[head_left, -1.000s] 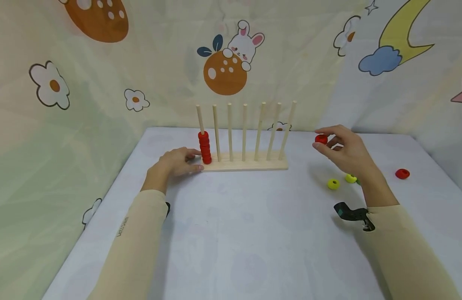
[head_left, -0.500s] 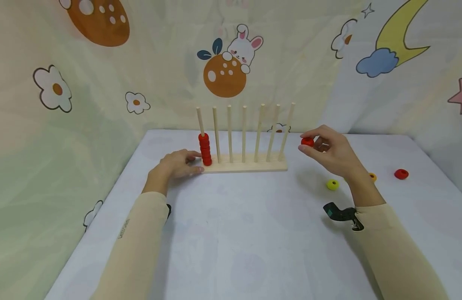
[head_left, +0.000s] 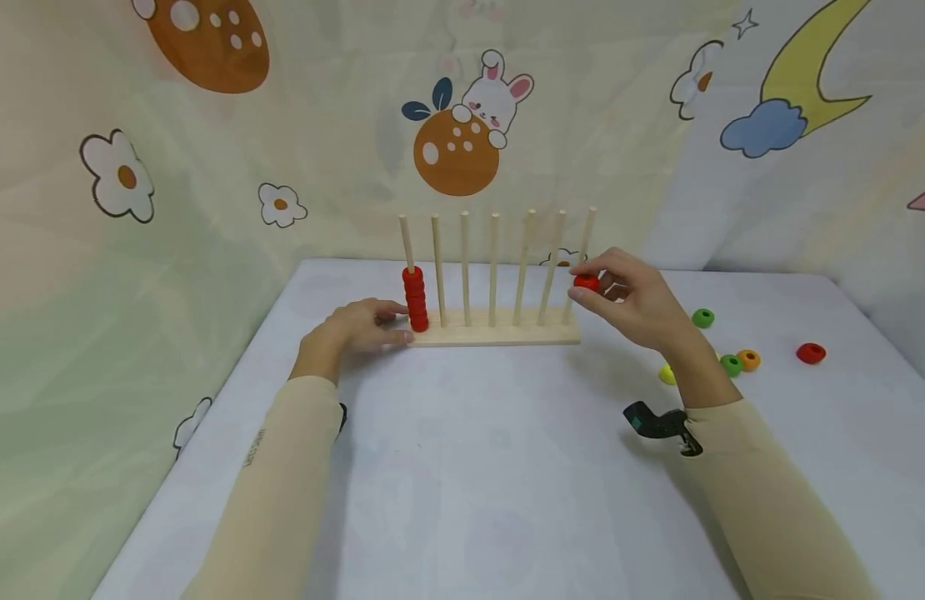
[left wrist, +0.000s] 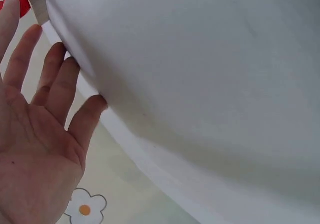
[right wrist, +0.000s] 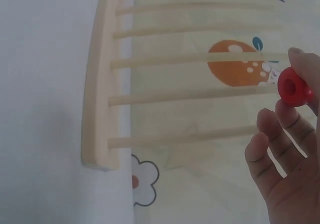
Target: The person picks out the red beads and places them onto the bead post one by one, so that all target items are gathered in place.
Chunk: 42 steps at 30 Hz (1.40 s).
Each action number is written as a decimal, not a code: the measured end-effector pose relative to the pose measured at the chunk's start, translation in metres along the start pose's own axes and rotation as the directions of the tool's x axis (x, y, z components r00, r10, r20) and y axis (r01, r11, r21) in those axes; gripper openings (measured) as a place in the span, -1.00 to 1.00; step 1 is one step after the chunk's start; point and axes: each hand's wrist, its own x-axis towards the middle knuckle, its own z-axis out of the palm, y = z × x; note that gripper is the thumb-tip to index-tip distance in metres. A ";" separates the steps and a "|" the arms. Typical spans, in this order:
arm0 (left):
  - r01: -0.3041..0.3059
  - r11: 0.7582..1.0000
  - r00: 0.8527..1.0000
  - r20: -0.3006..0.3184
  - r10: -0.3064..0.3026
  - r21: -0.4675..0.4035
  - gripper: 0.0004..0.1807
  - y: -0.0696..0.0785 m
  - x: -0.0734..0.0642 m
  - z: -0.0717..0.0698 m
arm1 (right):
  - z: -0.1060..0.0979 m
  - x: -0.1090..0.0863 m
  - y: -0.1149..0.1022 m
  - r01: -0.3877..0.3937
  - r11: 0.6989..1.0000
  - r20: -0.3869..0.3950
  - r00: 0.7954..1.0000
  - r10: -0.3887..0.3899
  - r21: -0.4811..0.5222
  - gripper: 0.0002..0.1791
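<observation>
In the head view, a wooden rack (head_left: pixel 500 335) with a row of several upright pegs stands at the back of the table. Several red beads (head_left: pixel 415 300) are stacked on its leftmost peg. My left hand (head_left: pixel 359 325) touches the left end of the base; its fingers look fairly straight in the left wrist view, one tip right at the base's corner. Between thumb and fingertips my right hand (head_left: pixel 631 302) pinches a red bead (right wrist: pixel 292 87), hole showing in the right wrist view. From the head, that bead overlaps the rightmost peg (head_left: pixel 588 233), below its top.
Loose beads lie right of the rack: a green one (head_left: pixel 703 317), another green one (head_left: pixel 731 365), an orange one (head_left: pixel 749 360), a red one (head_left: pixel 811 353) and a yellow one (head_left: pixel 667 374), partly behind the right forearm. A printed cloth (head_left: pixel 342 125) hangs behind the table.
My right hand has moved left with the red bead, from the open table area to the rightmost peg. Beads behind its forearm have come into view. My left hand stays at the rack.
</observation>
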 end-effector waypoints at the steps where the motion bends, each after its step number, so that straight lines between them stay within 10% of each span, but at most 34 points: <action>1: 0.006 1.000 1.000 0.007 -0.006 -0.005 -0.25 0.001 0.000 0.000 | 0.001 0.002 -0.007 0.008 1.000 0.000 1.000 -0.008 0.008 -0.68; 6: 0.024 1.000 0.999 0.021 -0.024 0.004 -0.22 0.001 0.001 0.000 | 0.007 0.012 -0.030 0.055 0.996 0.009 0.998 -0.056 0.068 -0.70; 22: 0.004 0.999 1.000 0.000 -0.004 0.035 -0.27 0.006 0.002 -0.001 | 0.029 0.026 -0.002 0.023 0.989 0.014 1.000 -0.026 0.146 -0.61; 42: 0.022 0.999 1.000 0.014 -0.023 0.027 -0.24 0.004 0.000 -0.002 | 0.038 0.046 -0.052 0.064 0.974 0.039 0.996 -0.075 0.217 -0.67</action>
